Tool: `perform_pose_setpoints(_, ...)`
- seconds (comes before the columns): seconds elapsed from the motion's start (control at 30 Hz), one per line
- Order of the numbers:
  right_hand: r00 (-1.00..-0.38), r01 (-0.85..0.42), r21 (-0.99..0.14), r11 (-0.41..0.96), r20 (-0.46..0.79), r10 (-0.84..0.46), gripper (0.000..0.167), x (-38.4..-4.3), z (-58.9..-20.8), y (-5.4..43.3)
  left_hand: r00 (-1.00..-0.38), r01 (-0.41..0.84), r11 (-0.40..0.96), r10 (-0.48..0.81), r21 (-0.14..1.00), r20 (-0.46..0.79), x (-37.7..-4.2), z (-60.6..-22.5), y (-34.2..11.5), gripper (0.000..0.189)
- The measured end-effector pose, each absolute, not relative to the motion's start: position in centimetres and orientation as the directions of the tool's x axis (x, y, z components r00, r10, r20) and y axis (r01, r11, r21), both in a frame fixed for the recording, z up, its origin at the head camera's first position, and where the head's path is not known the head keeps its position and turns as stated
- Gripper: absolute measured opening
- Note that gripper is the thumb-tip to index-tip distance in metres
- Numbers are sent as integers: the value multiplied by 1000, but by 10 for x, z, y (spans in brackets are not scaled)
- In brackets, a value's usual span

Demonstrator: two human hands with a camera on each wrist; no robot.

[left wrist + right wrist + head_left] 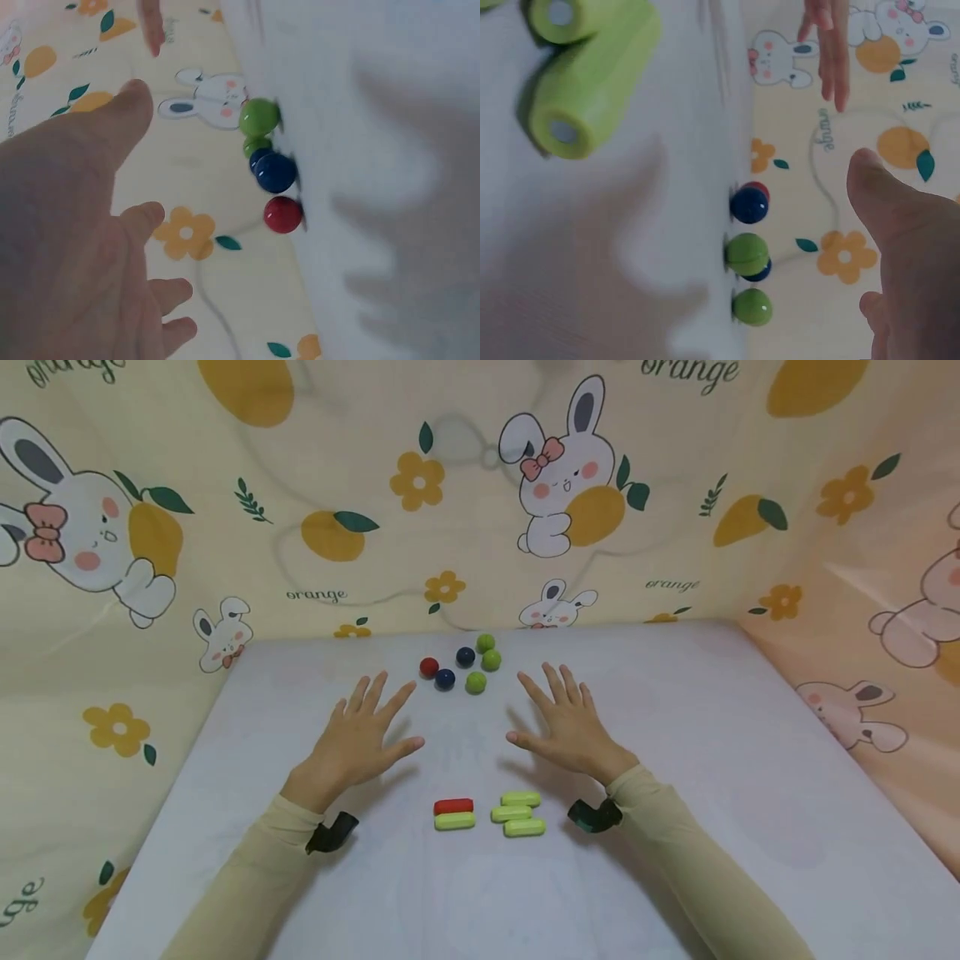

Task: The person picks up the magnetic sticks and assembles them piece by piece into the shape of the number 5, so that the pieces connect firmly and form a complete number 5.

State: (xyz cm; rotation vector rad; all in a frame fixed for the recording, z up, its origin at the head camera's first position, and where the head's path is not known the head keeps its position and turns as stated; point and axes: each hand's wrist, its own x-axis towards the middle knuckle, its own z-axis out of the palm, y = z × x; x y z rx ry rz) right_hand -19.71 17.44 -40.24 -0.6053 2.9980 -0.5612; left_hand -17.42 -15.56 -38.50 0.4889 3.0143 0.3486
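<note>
My left hand [353,745] hovers over the white table with fingers spread, holding nothing. Opposite it, my right hand [568,727] is likewise spread and free of any object. Beyond the fingertips sits a loose group of small balls: a red ball [429,667], two dark blue balls [445,679] and several green balls [476,682]. Nearer me, between the wrists, lies a red stick [453,807] against a yellow-green stick [454,821]. To their right are three more yellow-green sticks [512,814], close together. Green balls [747,254] also show in the right wrist view.
The white tabletop [675,877] meets a cream cloth wall [465,543] printed with rabbits, oranges and flowers at the back and sides. A dark band piece [332,833] sits on the left wrist, another dark piece [595,816] on the right.
</note>
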Motion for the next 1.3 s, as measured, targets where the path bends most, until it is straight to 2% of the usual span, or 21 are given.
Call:
perform_pose_setpoints(0.2, -921, -364, -390, 846, 15, -390, 89, -195, -408, 174, -926, 375, 899, 376, 225, 38, -174, -393, -154, 76)
perform_pose_setpoints(0.37, -918, -367, -418, 831, 18, -396, 88, -193, -409, 178, -911, 406, 878, 410, 254, 42, -173, -395, -147, 73)
perform_pose_setpoints(0.6, -909, -378, -469, 798, 25, -416, 81, -189, -410, 188, -886, 444, 834, 463, 328, 22, -170, -397, -131, 66)
perform_pose_setpoints(0.9, -901, -378, -522, 765, 19, -433, 67, -187, -420, 209, -843, 441, 745, 535, 501, -53, -176, -404, -108, 56)
perform_pose_setpoints(1.3, -899, -365, -541, 758, -6, -437, 64, -183, -426, 222, -790, 447, 688, 603, 571, -108, -177, -412, -82, 52)
